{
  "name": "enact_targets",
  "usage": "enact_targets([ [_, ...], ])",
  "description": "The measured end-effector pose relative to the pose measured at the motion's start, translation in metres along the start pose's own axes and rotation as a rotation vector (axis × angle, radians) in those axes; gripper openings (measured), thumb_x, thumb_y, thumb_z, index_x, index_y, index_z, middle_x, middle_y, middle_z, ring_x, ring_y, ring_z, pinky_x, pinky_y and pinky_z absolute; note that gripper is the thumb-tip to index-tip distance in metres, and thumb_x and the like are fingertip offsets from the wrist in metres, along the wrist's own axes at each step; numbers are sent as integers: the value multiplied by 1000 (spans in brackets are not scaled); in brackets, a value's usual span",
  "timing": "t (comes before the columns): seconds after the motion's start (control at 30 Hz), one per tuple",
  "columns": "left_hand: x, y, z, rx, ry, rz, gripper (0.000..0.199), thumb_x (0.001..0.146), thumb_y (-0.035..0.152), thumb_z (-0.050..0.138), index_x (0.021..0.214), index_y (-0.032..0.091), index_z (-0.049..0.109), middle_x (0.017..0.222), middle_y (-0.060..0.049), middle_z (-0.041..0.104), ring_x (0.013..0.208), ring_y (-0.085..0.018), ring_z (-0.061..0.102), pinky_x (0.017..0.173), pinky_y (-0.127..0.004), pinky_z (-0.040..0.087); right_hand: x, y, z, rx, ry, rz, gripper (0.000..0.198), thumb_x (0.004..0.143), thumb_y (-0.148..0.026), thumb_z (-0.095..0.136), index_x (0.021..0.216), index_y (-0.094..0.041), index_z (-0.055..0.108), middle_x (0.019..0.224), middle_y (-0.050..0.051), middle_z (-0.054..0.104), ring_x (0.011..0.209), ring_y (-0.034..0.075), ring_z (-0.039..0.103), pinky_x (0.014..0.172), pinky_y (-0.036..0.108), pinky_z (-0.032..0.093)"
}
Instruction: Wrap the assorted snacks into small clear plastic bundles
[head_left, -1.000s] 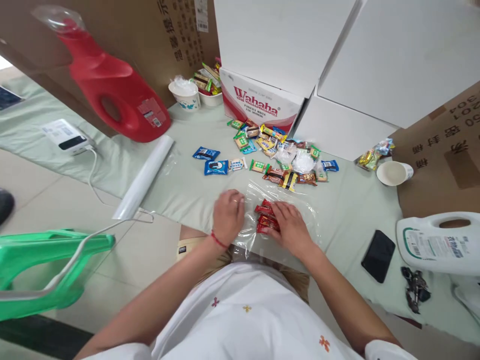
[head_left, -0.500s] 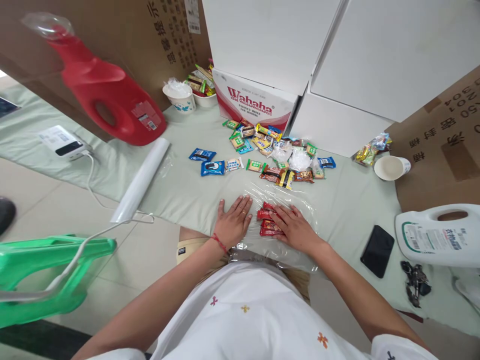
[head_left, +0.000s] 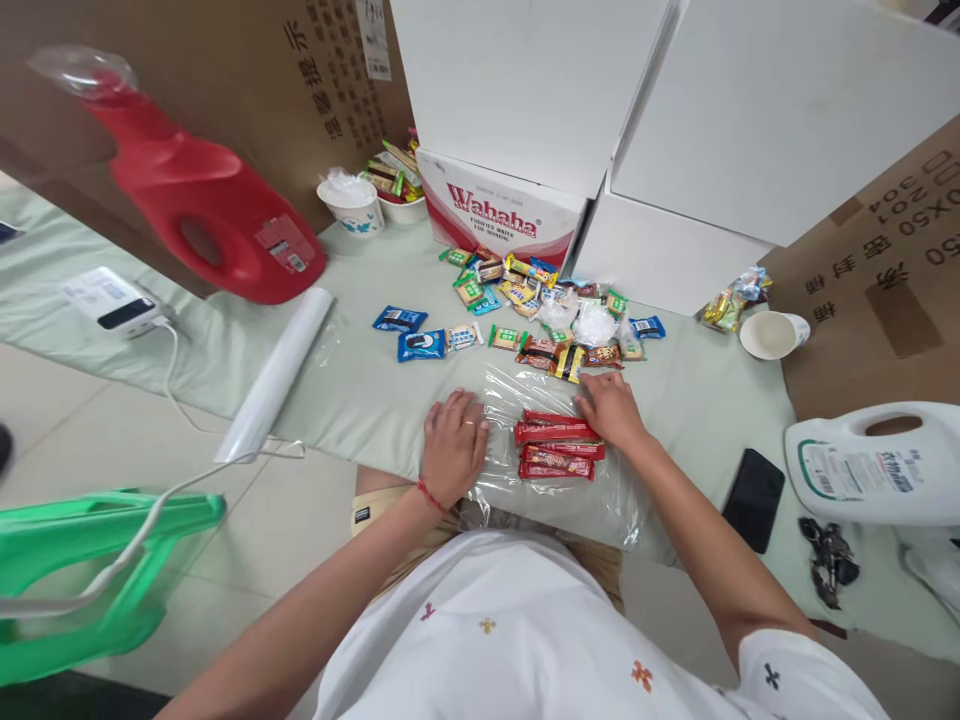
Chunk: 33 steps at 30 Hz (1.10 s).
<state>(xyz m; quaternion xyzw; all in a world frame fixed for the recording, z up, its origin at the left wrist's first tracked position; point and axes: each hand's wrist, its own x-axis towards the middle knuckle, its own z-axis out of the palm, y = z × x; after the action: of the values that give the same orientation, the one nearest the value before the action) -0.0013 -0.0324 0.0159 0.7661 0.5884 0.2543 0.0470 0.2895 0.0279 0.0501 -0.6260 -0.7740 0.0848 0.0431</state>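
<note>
Several long red snack packets [head_left: 559, 447] lie in a close row on a sheet of clear plastic film [head_left: 501, 478] at the table's front edge. My left hand [head_left: 454, 450], with a ring and a red string at the wrist, rests palm down on the film's left edge, its fingers slightly bent and apart. Just beyond the packets' right end, my right hand [head_left: 611, 410] has thumb and fingertips drawn together at the film's far right part. Small wrapped snacks [head_left: 540, 352] lie scattered behind the film, close to my right fingertips.
A white roll [head_left: 276, 375] and a red jug [head_left: 217, 220] are on the left. A Wahaha box [head_left: 499, 210] and white boxes stand behind. To the right are a paper cup [head_left: 772, 335], a phone [head_left: 754, 500], keys [head_left: 828, 560] and a white jug [head_left: 874, 465].
My right hand has moved off the red packets, away from me and rightward to the film's far part, uncovering them. My left hand has shifted slightly toward me, its fingers more bent.
</note>
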Motion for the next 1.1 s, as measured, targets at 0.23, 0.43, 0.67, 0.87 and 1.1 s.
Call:
enact_targets([
  [0.23, 84, 4, 15, 13, -142, 207, 50, 100, 22, 35, 148, 16, 47, 143, -13, 60, 146, -27, 40, 124, -53, 14, 24, 12, -4, 43, -127, 88, 35, 89, -35, 65, 122, -23, 68, 102, 8, 71, 109, 29, 53, 92, 37, 39],
  [0.43, 115, -3, 34, 147, -273, 260, 50, 95, 31, 47, 139, 10, 59, 119, -17, 68, 124, -31, 55, 119, -47, 25, 20, 31, 2, 70, -120, 132, 41, 87, -43, 66, 122, -21, 67, 106, 12, 69, 110, 31, 52, 91, 39, 38],
  [0.67, 118, -9, 17, -3, -359, 269, 17, 88, 26, 58, 86, 16, 71, 94, -13, 67, 108, -32, 57, 97, -47, 43, 15, 40, 2, 281, -133, -44, 10, 80, -27, 66, 82, -18, 70, 85, 4, 64, 85, 19, 55, 82, 30, 42],
  [0.87, 95, -15, -5, -163, -374, 413, 20, 96, 24, 48, 93, 19, 67, 104, -9, 63, 91, -20, 60, 77, -31, 47, -10, 45, -17, 618, -124, -118, 20, 82, -33, 67, 94, -18, 65, 82, -1, 59, 69, 14, 52, 68, 25, 42],
  [1.1, 60, -20, -27, 8, -422, 650, 33, 104, 23, 35, 107, 23, 67, 98, -6, 63, 85, -19, 57, 69, -31, 41, -54, 42, -25, 374, -70, -392, 26, 95, -22, 55, 114, -20, 71, 88, 5, 61, 87, 21, 55, 82, 34, 45],
])
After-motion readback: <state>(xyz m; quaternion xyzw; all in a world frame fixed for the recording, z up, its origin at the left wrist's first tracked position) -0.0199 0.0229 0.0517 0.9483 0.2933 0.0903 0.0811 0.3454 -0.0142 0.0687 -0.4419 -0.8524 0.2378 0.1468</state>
